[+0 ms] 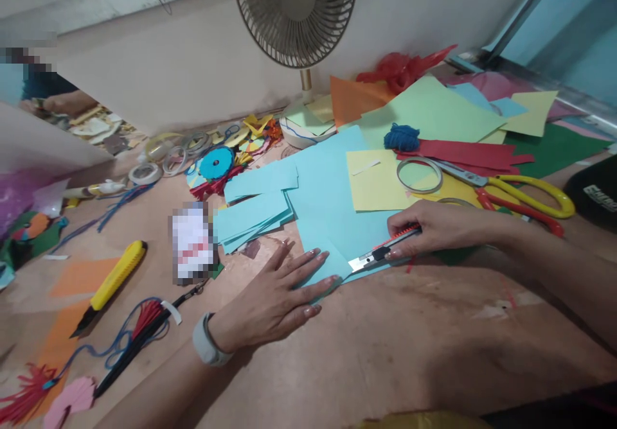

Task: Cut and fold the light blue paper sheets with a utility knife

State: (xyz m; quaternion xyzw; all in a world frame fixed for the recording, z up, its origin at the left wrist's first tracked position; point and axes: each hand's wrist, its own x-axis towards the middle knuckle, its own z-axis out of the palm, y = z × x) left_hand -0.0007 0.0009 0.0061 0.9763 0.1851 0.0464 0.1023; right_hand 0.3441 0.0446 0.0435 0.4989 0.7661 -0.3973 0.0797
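Note:
My left hand (277,297) lies flat with fingers spread, pressing down the near corner of a light blue paper sheet (332,198) on the brown table. My right hand (436,227) grips a red utility knife (383,252), whose metal blade tip rests on the sheet's near edge just right of my left fingertips. A stack of cut light blue strips (255,214) lies to the left of the sheet.
A yellow utility knife (113,278) lies at the left. Yellow and red scissors (523,198), a tape ring (419,175), blue yarn (402,137) and coloured papers (434,111) sit behind my right hand. A fan (296,15) stands at the back, tape rolls (166,159) to its left.

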